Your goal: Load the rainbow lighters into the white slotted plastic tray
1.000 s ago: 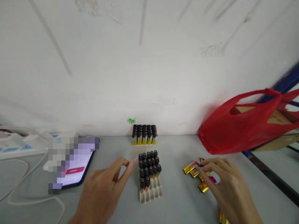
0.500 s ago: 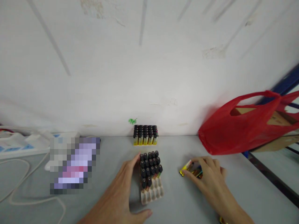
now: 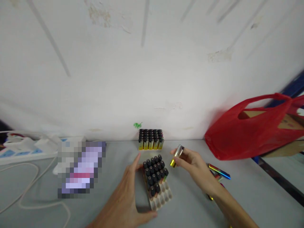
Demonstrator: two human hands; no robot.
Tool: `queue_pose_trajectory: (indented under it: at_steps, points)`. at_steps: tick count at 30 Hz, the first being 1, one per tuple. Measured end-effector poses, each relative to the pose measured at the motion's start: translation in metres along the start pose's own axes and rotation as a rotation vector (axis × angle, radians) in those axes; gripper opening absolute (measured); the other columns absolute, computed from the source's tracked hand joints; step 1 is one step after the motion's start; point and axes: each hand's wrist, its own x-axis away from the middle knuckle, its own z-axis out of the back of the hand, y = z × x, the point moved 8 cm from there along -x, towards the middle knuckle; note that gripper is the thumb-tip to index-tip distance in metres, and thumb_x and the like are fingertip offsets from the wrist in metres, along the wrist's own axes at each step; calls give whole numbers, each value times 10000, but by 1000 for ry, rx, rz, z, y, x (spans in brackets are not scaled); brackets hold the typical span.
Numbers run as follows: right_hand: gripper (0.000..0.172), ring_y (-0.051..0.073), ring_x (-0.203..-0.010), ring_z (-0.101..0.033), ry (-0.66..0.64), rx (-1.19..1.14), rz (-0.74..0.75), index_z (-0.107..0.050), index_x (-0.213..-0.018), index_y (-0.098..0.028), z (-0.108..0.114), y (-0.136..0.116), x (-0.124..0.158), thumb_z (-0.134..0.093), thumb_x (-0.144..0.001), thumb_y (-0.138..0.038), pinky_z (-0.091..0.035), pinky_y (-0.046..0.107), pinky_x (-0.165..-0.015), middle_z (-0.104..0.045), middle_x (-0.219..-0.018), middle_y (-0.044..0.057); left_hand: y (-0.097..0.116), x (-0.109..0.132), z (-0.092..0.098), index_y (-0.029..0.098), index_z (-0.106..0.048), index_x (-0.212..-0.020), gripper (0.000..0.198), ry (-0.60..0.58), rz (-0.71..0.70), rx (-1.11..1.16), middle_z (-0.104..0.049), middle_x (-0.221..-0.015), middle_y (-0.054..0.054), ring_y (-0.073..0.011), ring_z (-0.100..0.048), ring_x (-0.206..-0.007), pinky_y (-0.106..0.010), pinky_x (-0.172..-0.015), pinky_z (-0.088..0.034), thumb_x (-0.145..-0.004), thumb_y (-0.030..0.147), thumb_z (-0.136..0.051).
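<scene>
My left hand point(image 3: 127, 191) is around the left side of a pale pitted tray point(image 3: 161, 201), fingers at its far left edge and thumb at its near end. Several black-topped batteries point(image 3: 154, 172) stand upright in the tray's far rows, while the near pits at the right and front are bare. In my right hand point(image 3: 190, 161), a battery point(image 3: 177, 155) with a gold lower end is pinched between thumb and fingers, tilted, right of the tray and above the table. Loose shiny batteries point(image 3: 219, 171) lie beyond my right wrist, partly hidden by the forearm.
A block of upright batteries point(image 3: 150, 144) stands against the wall. At the right is a red plastic bag point(image 3: 247, 133) with cardboard inside. On the left lie a blurred-out phone-like object point(image 3: 83, 167), a white power strip point(image 3: 21, 150) and a cable point(image 3: 42, 207).
My right hand has lifted one battery from the loose ones and brought it left towards the tray. The tray has turned slightly beside my left hand. The view has shifted a little.
</scene>
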Motion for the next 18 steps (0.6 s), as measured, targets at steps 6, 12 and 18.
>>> queue_pose_trajectory:
  at_steps: [6, 12, 18]
  points:
    - [240, 126, -518, -414, 34, -459, -142, -610, -927, -220, -15, 26, 3, -706, -895, -437, -360, 255, -497, -502, -690, -54, -6, 4, -5, 423, 63, -1759, 1594, 7, 22, -24, -502, -1664, -163, -552, -577, -1446, -789, -1194, -461, -623, 245, -1040]
    - [545, 106, -527, -171, -88, -606, -236, -502, -706, -226, -20, 31, 15, -662, -950, -687, -206, 238, -471, -272, -614, -96, -16, 4, -7, 487, 95, -1736, 1719, -29, 88, 43, -504, -1662, -150, -527, -539, -1490, -825, -1230, -371, -527, 178, -1088]
    - [671, 95, -488, -123, -102, -634, -208, -329, -591, -263, -17, 32, 18, -657, -965, -715, -151, 266, -452, -206, -540, -107, -28, 9, -11, 480, 27, -1760, 1681, -26, 93, 103, -506, -1672, -146, -550, -516, -1502, -823, -1241, -358, -530, 196, -1083]
